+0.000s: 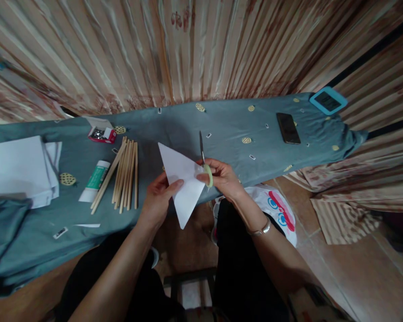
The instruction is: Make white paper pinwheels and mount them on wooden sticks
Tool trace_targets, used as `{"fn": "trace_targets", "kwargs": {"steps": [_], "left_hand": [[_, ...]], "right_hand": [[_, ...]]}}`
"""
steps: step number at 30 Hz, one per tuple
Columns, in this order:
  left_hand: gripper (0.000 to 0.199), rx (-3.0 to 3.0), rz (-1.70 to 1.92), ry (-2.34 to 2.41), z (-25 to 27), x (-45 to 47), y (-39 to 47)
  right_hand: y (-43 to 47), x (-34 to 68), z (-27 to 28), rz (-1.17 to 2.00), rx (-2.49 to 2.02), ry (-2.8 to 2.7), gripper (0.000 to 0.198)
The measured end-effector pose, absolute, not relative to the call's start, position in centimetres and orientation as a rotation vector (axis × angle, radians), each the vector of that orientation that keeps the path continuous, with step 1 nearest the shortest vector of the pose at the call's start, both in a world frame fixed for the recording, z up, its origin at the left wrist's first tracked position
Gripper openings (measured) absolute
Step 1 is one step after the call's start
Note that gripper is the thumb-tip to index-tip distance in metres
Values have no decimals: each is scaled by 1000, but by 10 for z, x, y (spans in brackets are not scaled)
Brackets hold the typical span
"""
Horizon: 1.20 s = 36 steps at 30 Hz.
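A white sheet of paper (184,183), folded or cut into a triangle, is held up at the front edge of the cloth-covered surface. My left hand (157,197) pinches its left side, thumb on top. Scissors (207,174) with pale green handles are in my right hand (221,178), their metal blades pointing away from me past the paper. The right fingers also rest at the paper's right corner; whether they grip it I cannot tell. Left of my hands lie a bundle of wooden sticks (125,176) and a green and white glue tube (94,181).
A stack of white paper (18,167) lies at far left, a small red box (101,132) of metal bits behind the sticks. A paper scrap (87,225) is near the front edge. To the right are a phone (288,128) and a blue-framed timer (328,100). A curtain (201,49) hangs behind.
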<state>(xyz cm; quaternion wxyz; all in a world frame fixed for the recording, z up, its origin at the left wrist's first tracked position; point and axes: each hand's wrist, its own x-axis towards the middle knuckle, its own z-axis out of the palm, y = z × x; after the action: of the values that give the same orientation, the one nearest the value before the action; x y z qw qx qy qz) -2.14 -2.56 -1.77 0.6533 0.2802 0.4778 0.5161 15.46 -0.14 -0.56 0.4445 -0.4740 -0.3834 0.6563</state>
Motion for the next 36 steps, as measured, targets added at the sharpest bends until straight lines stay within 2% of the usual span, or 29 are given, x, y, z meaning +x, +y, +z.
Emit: {"fn": "trace_targets", "kwargs": {"steps": [6, 13, 16, 19, 27, 31, 36], "left_hand": [[34, 491, 1211, 1155, -9, -22, -23], [34, 429, 1243, 1153, -6, -30, -21], [34, 424, 1192, 1166, -6, -34, -22], [35, 445, 1166, 1168, -8, -36, -23], [35, 538, 1079, 1207, -6, -35, -25], [35, 594, 1069, 1249, -8, -36, -24], [34, 633, 1060, 1266, -14, -38, -25]], "right_hand": [[-15, 147, -9, 1744, -1113, -1105, 43], [-13, 173, -1, 1603, -1147, -1082, 43], [-17, 181, -3, 1651, -1165, -1126, 39], [-25, 182, -3, 1699, -1161, -1258, 36], [-36, 186, -1, 1663, -1170, -1695, 42], [-39, 190, -5, 1597, -1189, -1778, 47], [-39, 191, 0, 1449, -1242, -1932, 45]]}}
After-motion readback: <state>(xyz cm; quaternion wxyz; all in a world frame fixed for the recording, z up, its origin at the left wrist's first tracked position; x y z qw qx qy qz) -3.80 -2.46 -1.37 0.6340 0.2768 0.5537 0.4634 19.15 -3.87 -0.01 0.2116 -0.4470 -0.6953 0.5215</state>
